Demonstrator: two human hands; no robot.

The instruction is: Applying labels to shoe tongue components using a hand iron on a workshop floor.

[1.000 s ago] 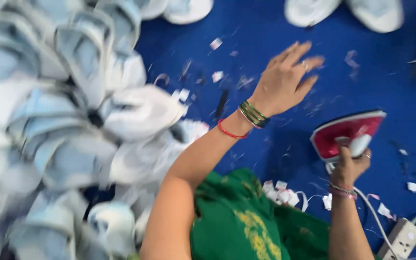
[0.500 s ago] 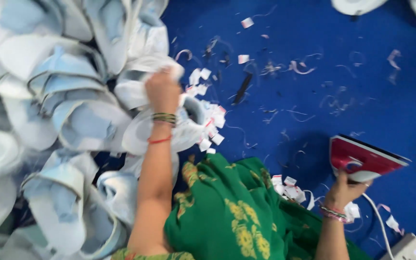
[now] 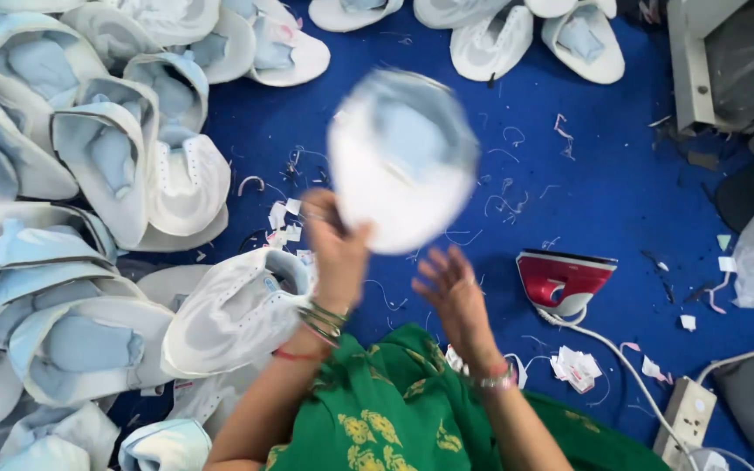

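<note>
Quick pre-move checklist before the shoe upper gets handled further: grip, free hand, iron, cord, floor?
1. Left hand holds the white and pale-blue shoe upper at its lower edge: ok, though the piece is motion-blurred.
2. Right hand open and empty below it: ok.
3. Red iron set down on the blue floor, apart from both hands: ok.
4. Iron's cord lies near the right forearm: not ok.
5. Iron hot or off: cannot tell.
</note>
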